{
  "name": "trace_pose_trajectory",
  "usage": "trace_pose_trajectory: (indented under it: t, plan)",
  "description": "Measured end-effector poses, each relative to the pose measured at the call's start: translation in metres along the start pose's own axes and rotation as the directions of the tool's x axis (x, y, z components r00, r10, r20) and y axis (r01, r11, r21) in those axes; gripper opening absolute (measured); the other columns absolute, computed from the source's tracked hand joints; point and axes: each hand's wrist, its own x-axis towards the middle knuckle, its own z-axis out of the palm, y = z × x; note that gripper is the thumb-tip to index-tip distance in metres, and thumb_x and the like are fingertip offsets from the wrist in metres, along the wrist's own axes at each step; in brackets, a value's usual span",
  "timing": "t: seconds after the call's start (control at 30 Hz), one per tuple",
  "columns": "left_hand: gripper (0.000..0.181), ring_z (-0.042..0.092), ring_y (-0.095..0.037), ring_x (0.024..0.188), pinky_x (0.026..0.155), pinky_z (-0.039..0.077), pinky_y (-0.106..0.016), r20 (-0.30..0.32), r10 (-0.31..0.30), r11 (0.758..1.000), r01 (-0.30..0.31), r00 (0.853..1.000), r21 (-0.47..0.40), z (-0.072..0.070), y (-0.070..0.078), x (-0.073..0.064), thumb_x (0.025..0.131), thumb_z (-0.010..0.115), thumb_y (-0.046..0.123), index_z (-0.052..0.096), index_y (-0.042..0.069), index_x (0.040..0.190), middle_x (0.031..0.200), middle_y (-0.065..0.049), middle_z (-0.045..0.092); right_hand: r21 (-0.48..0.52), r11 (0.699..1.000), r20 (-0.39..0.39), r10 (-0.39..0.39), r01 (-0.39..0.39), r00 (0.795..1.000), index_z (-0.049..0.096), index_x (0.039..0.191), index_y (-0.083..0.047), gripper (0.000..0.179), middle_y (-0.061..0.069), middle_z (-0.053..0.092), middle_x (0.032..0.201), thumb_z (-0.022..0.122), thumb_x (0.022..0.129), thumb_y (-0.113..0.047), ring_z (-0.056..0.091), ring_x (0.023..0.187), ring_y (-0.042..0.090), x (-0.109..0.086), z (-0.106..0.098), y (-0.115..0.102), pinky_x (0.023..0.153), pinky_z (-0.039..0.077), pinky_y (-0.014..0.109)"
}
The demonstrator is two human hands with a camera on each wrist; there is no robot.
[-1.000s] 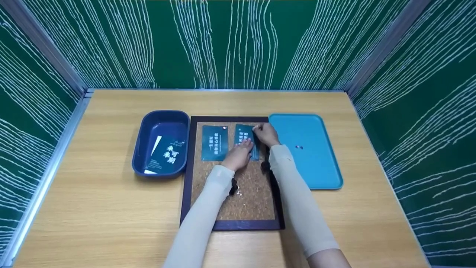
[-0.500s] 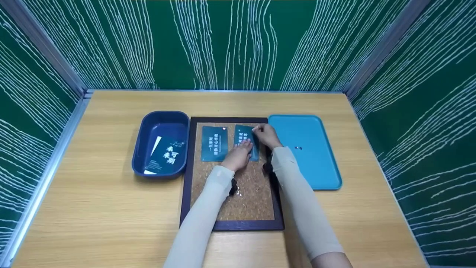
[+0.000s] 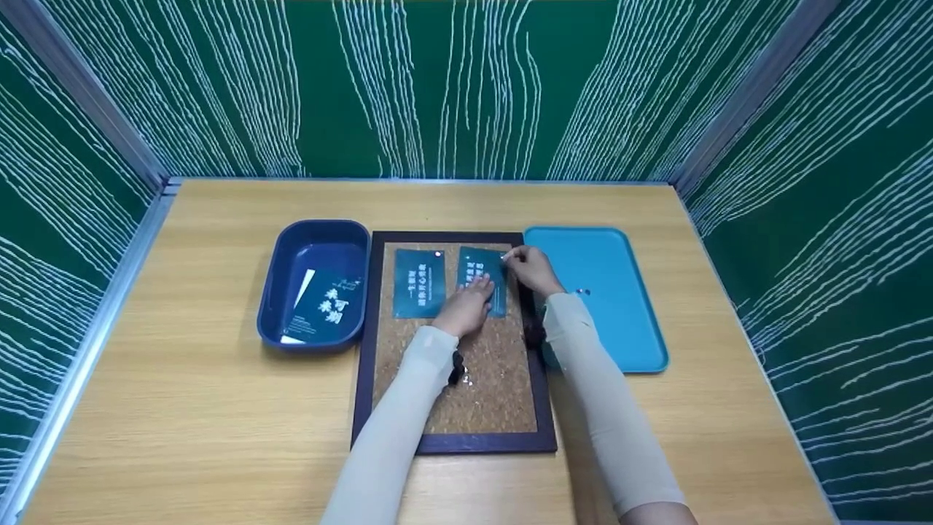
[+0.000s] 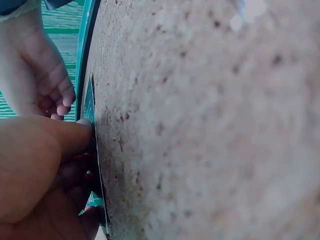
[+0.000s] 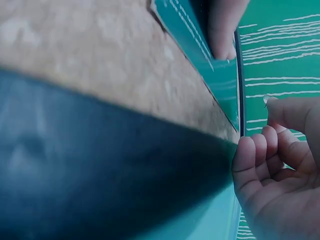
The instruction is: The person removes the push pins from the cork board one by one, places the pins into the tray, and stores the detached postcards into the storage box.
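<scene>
In the head view my left hand (image 3: 464, 306) rests on the right-hand dark green card (image 3: 496, 273), which lies on a cork board (image 3: 488, 408) with a dark frame. The left wrist view shows its thumb and fingers against the card's edge. My right hand (image 3: 536, 271) is at that card's upper right corner, thumb and forefinger pinching a tiny shiny pushpin (image 5: 267, 99), its shape hard to make out. A second green card (image 3: 419, 288) lies to the left on the cork, with a small pin (image 3: 438, 254) at its upper right corner.
A dark blue bin (image 3: 270, 292) holding green cards (image 3: 328, 306) stands left of the board. To the right lies a light blue tray (image 3: 619, 328) bearing small pins (image 3: 583, 291). Shiny specks (image 3: 467, 377) show on the lower cork. Green walls enclose the table.
My right hand has shifted slightly right, uncovering more of the right-hand card's upper corner. The left hand stays on the card. The whole head view has drifted slightly.
</scene>
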Motion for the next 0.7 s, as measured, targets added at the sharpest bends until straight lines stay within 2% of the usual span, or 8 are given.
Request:
trace_pose_trajectory:
  t: [0.17, 0.3, 0.4, 0.53, 0.7]
  plan:
    - [0.048, 0.020, -0.023, 0.148, 0.121, 0.017, -0.041, -0.005, 0.009, 1.000, -0.009, 1.000, 0.001, 0.000, 0.000, 0.000, 0.103, 0.041, 0.020, 0.034, 0.006, 0.149, 0.158, -0.009, 0.024, -0.002, 1.000, -0.013, -0.001, 0.001, 1.000, 0.068, 0.108, -0.004, 0.028, 0.012, 0.066, 0.102, 0.048, 0.100, -0.022, 0.048, 0.070, 0.017, -0.002, -0.008, 0.005, 0.064, 0.040, 0.029]
    - [0.048, 0.021, -0.023, 0.148, 0.121, 0.019, -0.042, -0.002, 0.013, 1.000, -0.013, 1.000, 0.000, 0.001, -0.001, 0.001, 0.103, 0.042, 0.020, 0.035, 0.005, 0.148, 0.158, -0.009, 0.026, 0.004, 1.000, -0.023, 0.008, -0.008, 1.000, 0.068, 0.108, -0.004, 0.028, 0.008, 0.062, 0.092, 0.049, 0.100, -0.023, 0.045, 0.064, 0.015, -0.005, -0.014, 0.010, 0.058, 0.040, 0.028]
    - [0.048, 0.022, -0.023, 0.148, 0.121, 0.020, -0.043, 0.003, 0.017, 1.000, -0.017, 1.000, 0.007, 0.003, -0.001, 0.003, 0.103, 0.042, 0.020, 0.036, 0.005, 0.148, 0.158, -0.009, 0.027, 0.021, 0.999, -0.031, 0.027, -0.026, 0.999, 0.067, 0.110, -0.004, 0.028, 0.006, 0.058, 0.087, 0.050, 0.100, -0.023, 0.045, 0.064, 0.014, -0.009, -0.019, 0.012, 0.060, 0.041, 0.028]
    - [0.048, 0.020, -0.024, 0.148, 0.121, 0.020, -0.043, 0.006, 0.019, 1.000, -0.019, 1.000, 0.005, 0.003, -0.002, 0.003, 0.103, 0.041, 0.020, 0.036, 0.005, 0.148, 0.158, -0.009, 0.026, 0.040, 0.998, -0.035, 0.041, -0.040, 0.999, 0.066, 0.111, -0.003, 0.028, 0.008, 0.057, 0.088, 0.049, 0.100, -0.022, 0.041, 0.065, 0.016, -0.011, -0.027, 0.016, 0.063, 0.038, 0.029]
    - [0.048, 0.019, -0.022, 0.148, 0.121, 0.018, -0.042, 0.008, 0.013, 1.000, -0.013, 1.000, -0.002, 0.001, -0.002, 0.002, 0.104, 0.040, 0.020, 0.034, 0.007, 0.149, 0.159, -0.008, 0.024, 0.028, 0.999, -0.037, 0.038, -0.037, 0.999, 0.066, 0.112, -0.001, 0.029, 0.013, 0.061, 0.100, 0.048, 0.101, -0.021, 0.041, 0.069, 0.017, -0.011, -0.037, 0.021, 0.065, 0.037, 0.029]
